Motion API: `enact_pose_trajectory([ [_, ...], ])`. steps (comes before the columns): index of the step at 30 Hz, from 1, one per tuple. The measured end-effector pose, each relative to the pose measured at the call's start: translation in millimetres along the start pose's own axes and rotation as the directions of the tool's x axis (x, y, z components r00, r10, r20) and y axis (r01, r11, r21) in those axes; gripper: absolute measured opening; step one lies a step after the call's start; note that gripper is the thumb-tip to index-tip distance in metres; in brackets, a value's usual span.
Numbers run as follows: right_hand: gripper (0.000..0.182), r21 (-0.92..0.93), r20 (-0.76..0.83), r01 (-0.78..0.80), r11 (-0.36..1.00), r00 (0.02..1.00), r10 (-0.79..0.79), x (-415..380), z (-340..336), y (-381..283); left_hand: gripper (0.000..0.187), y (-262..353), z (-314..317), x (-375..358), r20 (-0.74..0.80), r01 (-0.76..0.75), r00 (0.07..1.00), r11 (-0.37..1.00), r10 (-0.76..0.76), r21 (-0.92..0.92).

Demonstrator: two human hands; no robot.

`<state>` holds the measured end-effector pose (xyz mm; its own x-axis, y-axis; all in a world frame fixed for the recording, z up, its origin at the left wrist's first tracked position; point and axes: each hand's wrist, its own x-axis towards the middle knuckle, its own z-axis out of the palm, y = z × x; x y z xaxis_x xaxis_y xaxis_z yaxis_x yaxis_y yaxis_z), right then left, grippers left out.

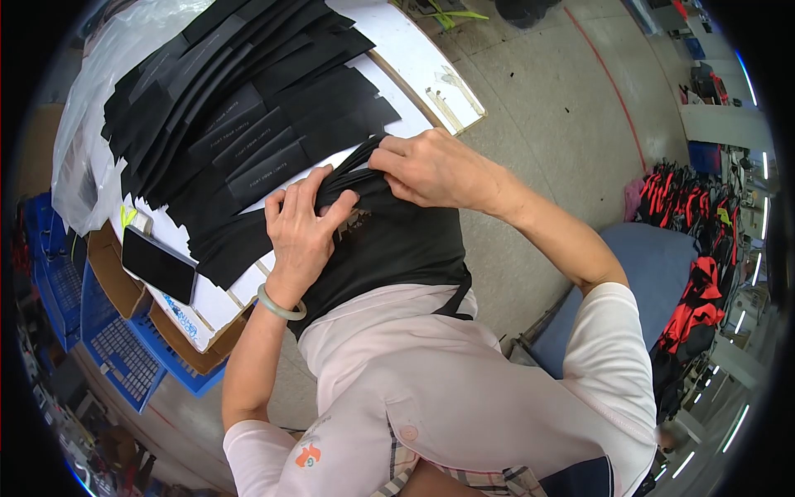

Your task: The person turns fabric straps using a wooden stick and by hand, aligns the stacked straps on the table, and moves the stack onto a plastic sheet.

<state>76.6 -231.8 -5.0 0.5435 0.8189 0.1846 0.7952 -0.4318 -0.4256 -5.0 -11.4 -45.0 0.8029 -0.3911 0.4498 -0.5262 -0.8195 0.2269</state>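
My left hand (302, 224), with a pale bangle at the wrist, is closed round a bunch of black fabric strips (358, 178) at the table's near edge. Thumb and fingers of my right hand (431, 170) pinch the right end of that same bunch. The strips are gathered in folds between both hands, above the black apron (389, 253) at my waist. Beyond them, overlapping rows of black fabric pieces (240, 124) with small pale lettering cover much of the white tabletop (389, 83).
A dark phone (159, 263) lies at the table's left corner. Clear plastic (91, 149) hangs over the far left side. Below stand a cardboard box (112, 269) and blue crates (124, 356). A blue-grey cushioned shape (613, 282) and red-and-black garments (691, 224) are at right.
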Motion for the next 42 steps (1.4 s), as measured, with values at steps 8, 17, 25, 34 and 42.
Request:
enact_pose_trajectory([
  [8, 0.014, -0.135, -0.081, -0.135, 0.982, 0.989, 0.125, 13.8, 10.0, -12.8, 0.030, 3.6, 1.2, 3.9, -0.001, 0.039, 0.999, 0.999, -0.039, 0.017],
  [17, 0.008, 0.409, 0.112, -0.580, 0.705, 0.798, 0.592, -11.4, -4.8, 9.3, 0.042, -2.2, 3.4, 0.7, 0.012, 0.052, 0.999, 0.995, -0.053, 0.091],
  [25, 0.013, 0.503, -0.105, -0.412, 0.760, 0.844, 0.526, -55.4, 20.0, -15.7, 0.044, -1.7, 4.8, 1.4, 0.009, 0.062, 0.998, 0.995, -0.063, 0.083],
  [34, 0.015, 0.445, -0.250, -0.426, 0.788, 0.785, 0.566, -27.9, 34.2, -12.5, 0.064, 0.8, -4.3, 4.0, 0.066, 0.035, 0.997, 0.997, -0.040, 0.066],
  [42, 0.010, 0.869, 0.026, -0.360, 0.338, 0.717, 0.697, -48.8, 28.0, 1.6, 0.059, -1.3, -5.5, 3.2, 0.101, -0.020, 0.995, 0.991, 0.007, 0.130],
])
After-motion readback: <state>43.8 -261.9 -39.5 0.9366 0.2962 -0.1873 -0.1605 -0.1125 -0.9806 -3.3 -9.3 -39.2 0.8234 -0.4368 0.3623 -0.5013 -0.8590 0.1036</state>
